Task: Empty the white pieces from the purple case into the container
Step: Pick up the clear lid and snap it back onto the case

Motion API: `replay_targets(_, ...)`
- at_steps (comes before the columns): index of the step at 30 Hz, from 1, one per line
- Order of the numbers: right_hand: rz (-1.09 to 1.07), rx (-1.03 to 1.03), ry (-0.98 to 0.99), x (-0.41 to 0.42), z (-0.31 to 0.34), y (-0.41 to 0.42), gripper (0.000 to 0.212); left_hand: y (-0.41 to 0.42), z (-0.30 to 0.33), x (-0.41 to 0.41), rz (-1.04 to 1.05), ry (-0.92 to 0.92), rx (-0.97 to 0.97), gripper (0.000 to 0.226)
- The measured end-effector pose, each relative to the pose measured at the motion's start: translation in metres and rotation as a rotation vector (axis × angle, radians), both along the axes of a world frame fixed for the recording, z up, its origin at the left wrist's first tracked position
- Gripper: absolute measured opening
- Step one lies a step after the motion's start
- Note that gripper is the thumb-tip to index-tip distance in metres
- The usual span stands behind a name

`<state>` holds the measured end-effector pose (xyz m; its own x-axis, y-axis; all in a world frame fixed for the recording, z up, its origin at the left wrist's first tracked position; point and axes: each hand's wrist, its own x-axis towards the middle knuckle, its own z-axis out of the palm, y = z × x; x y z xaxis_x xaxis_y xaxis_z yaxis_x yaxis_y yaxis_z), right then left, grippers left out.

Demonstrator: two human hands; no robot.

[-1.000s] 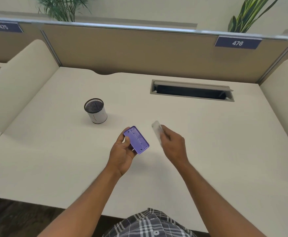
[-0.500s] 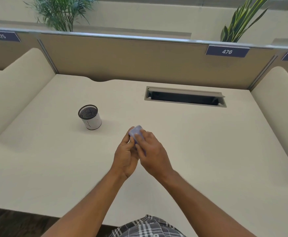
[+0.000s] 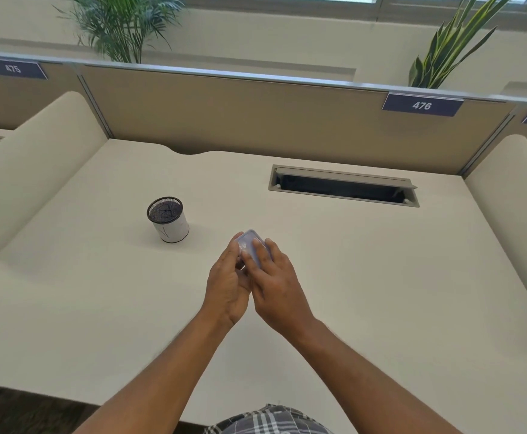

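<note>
The purple case (image 3: 250,242) is held above the middle of the desk, with its clear lid lying over it. My left hand (image 3: 226,285) grips it from the left and below. My right hand (image 3: 273,281) presses on it from the right, its fingers spread over the lid. Most of the case is hidden by the fingers, and no white pieces show. The container (image 3: 168,219), a small white cup with a dark mesh rim, stands upright on the desk to the left of and beyond my hands.
A cable slot (image 3: 343,186) with a raised flap is cut into the cream desk (image 3: 381,292) at the back right. Padded dividers rise at the left (image 3: 37,158) and right (image 3: 512,195), and a partition panel (image 3: 256,120) closes the back.
One second ago my right hand held the clear lid apart from the open purple case. It brought the lid onto the case, and both hands now clasp it together.
</note>
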<state>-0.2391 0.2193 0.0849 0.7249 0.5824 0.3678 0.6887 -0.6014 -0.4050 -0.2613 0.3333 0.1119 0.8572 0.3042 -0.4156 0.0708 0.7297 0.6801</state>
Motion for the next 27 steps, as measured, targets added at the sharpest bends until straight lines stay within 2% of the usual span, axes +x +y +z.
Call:
replay_targets(6, 0.103, -0.029, -0.029, 0.008, -0.004, -0.004, 0.052, 0.005, 0.001, 0.005, -0.004, 0.019, 0.013, 0.034)
replay_targets(14, 0.149, 0.118, -0.078, 0.010, -0.012, 0.005, 0.055, 0.017, -0.004, 0.006, 0.034, 0.041, -0.017, 0.038)
replay_targets(17, 0.181, 0.058, -0.028, 0.013, -0.009, 0.013, 0.051, 0.030, -0.006, 0.006, 0.038, 0.052, 0.032, 0.036)
replay_targets(20, 0.226, -0.010, 0.069, 0.020, 0.001, 0.020, 0.064, 0.042, -0.008, 0.004, 0.013, 0.060, 0.128, 0.032)
replay_targets(22, 0.280, -0.064, 0.062, 0.026, 0.009, 0.026, 0.070, 0.047, -0.009, 0.002, -0.007, 0.058, 0.163, 0.032)
replay_targets(27, 0.328, -0.100, 0.069, 0.025, 0.015, 0.043, 0.071, 0.062, -0.014, -0.002, -0.017, 0.056, 0.174, 0.034)
